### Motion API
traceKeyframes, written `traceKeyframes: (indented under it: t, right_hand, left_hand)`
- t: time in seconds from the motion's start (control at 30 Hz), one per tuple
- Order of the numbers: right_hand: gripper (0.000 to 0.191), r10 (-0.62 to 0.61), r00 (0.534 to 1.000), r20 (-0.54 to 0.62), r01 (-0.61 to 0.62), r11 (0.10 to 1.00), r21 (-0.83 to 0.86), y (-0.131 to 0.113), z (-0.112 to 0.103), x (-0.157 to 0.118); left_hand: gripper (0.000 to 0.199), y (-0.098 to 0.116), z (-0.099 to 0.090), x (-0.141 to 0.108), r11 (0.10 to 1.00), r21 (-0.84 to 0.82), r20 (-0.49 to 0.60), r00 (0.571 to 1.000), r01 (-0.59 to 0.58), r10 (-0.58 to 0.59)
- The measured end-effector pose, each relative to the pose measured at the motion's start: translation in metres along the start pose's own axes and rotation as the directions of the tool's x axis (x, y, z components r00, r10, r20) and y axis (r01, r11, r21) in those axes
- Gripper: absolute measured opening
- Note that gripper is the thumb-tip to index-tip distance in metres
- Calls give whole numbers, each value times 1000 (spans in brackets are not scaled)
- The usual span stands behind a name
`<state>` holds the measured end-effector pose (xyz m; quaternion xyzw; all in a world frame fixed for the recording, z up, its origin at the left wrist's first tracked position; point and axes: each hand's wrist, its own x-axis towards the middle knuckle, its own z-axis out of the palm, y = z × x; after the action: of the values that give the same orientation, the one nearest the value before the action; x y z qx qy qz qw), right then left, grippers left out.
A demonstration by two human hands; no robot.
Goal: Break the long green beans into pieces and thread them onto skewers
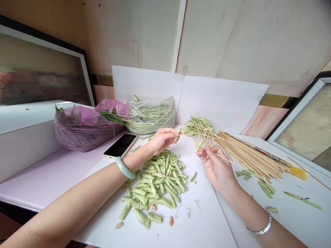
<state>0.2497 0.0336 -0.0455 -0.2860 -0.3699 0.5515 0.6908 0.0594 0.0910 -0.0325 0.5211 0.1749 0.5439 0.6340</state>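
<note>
In my left hand [163, 140] a short cut piece of green bean [177, 134] is pinched between thumb and fingers. My right hand [216, 165] grips a thin bamboo skewer [224, 158], whose tip reaches toward that piece; I cannot tell whether it has pierced it. Another bean piece [199, 145] sits on the skewer just in front of my right fingertips. Below both hands lies a heap of cut bean pieces [161, 179] on white paper. Behind them is a pile of skewers loaded with bean pieces [198, 126], beside a fan of bare skewers [253, 156].
A phone [120, 145] lies left of the heap. Behind it stand a purple bag of greens [85, 127] and a clear bag of long beans [152, 117]. Bean scraps [266, 188] and a yellow-ended wrapper [298, 172] lie right. White boards [222, 100] stand at the back.
</note>
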Motion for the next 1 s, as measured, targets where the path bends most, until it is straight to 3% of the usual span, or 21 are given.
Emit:
traceKeyframes:
  t: [0.27,0.57,0.77,0.9,1.0]
  right_hand:
    - [36,78,994,74,-76,997,-22,5,8,-7]
    - [37,68,995,71,-68,998,-8,7,6,-6]
    - [35,63,994,83,-61,998,-30,7,9,-8]
    - [36,34,998,55,-33,999,-32,0,7,-4]
    - [37,-18,1000,1,18,1000,-10,-7,2,4]
  left_hand:
    - [17,-13,10,-8,987,49,172,972,151,-158]
    - [20,-17,23,-12,996,-1,122,989,89,-88]
    - [21,-18,28,-13,991,13,96,986,133,-133]
    - [28,-7,17,-6,980,141,164,973,142,-165]
    - [36,5,-7,3,921,385,160,979,57,-128]
